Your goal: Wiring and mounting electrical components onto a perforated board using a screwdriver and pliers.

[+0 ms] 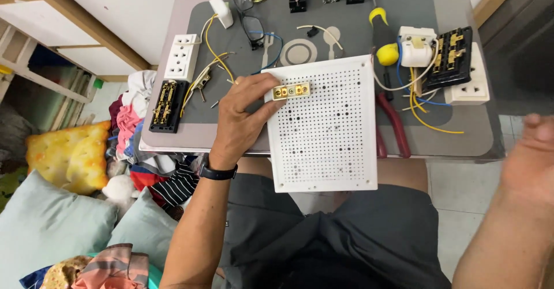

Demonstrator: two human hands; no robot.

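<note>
A white perforated board (329, 133) rests half on the small grey table (190, 136), half over my lap. My left hand (245, 116) grips the board's left edge and pins a small brass terminal bar (291, 90) against its upper left corner with the fingertips. My right hand (534, 150) hovers blurred at the far right, off the table, with nothing visible in it; its fingers are partly out of frame.
On the table lie a white socket strip (182, 56), a black terminal block (164, 105), glasses (249, 21), yellow and blue wires (424, 113), red-handled pliers (395, 124), a yellow-handled screwdriver (381, 35), and black and white switch parts (453, 58). Cushions and clothes pile up at the left.
</note>
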